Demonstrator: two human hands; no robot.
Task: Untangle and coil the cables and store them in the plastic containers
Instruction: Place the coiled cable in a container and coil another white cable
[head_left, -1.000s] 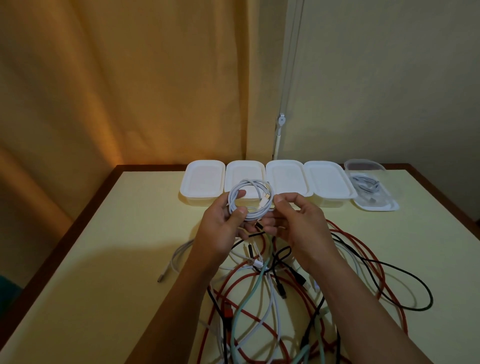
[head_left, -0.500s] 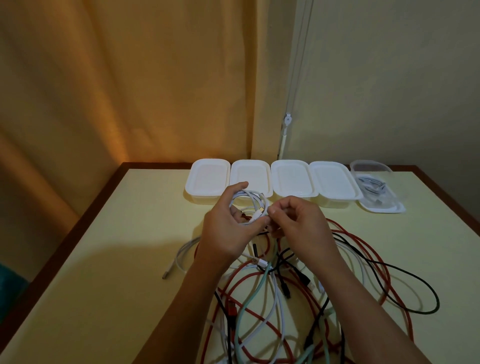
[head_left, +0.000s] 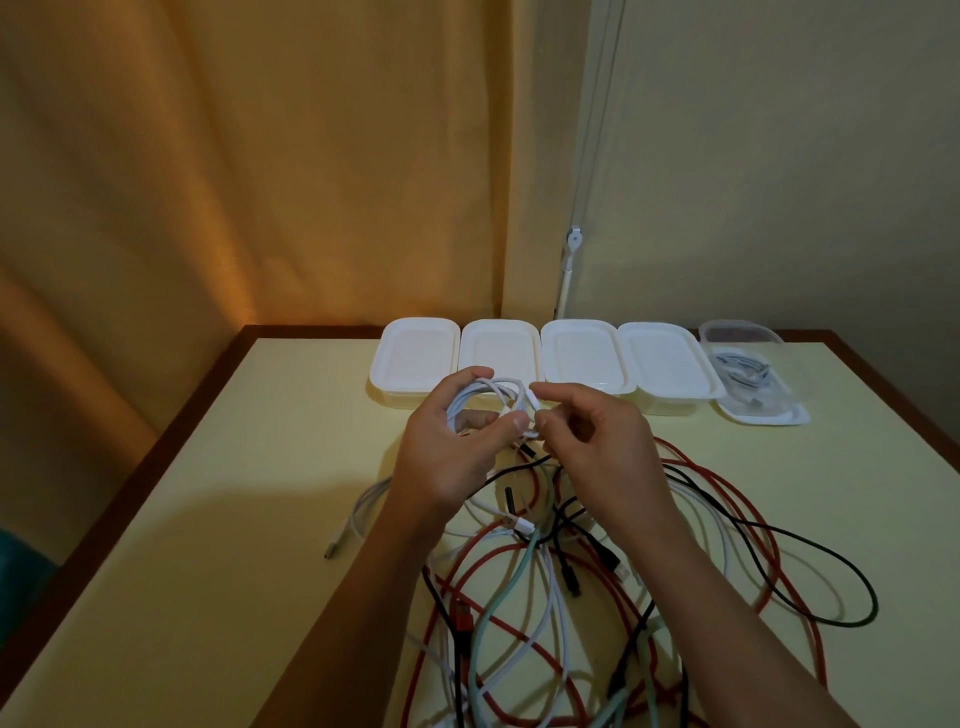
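My left hand (head_left: 451, 451) grips a coiled white cable (head_left: 485, 397) above the table, thumb pressed over the loops. My right hand (head_left: 597, 441) pinches the cable's loose end with its white plug (head_left: 534, 400) right beside the coil. Below both hands lies a tangle of cables (head_left: 561, 587): red, black, white and pale green, crossing one another. Several closed white plastic containers (head_left: 579, 358) stand in a row at the far edge. To their right, a clear container (head_left: 748, 358) sits on its white lid and holds a coiled cable.
The table (head_left: 234, 519) is pale yellow with a dark wooden rim. A white cable end (head_left: 345, 535) trails left of the tangle. A curtain hangs behind on the left, a plain wall on the right.
The coil has dropped a little toward the table and tightened in my left hand. My right hand has moved the plug end up against the coil's right side.
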